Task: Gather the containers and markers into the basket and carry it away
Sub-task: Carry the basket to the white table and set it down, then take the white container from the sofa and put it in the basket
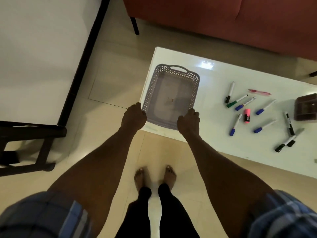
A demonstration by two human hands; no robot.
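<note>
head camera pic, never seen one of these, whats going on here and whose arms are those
There is no machine here. The one picture comes from a wide-angle camera worn on a person's head, looking forward and down, so the arms and bare feet belong to the wearer.

Both hands hold the near end of a grey perforated basket that sits at the end of a white table: the left hand on its near left corner, the right hand on its near right corner, fingers curled over the rim. The basket looks empty apart from a small mark on its floor.

To the right on the table lie scattered markers with blue, green and black caps, a pink highlighter, a pink pen, and a dark container at the picture's edge. None of them is in the basket yet.
</note>
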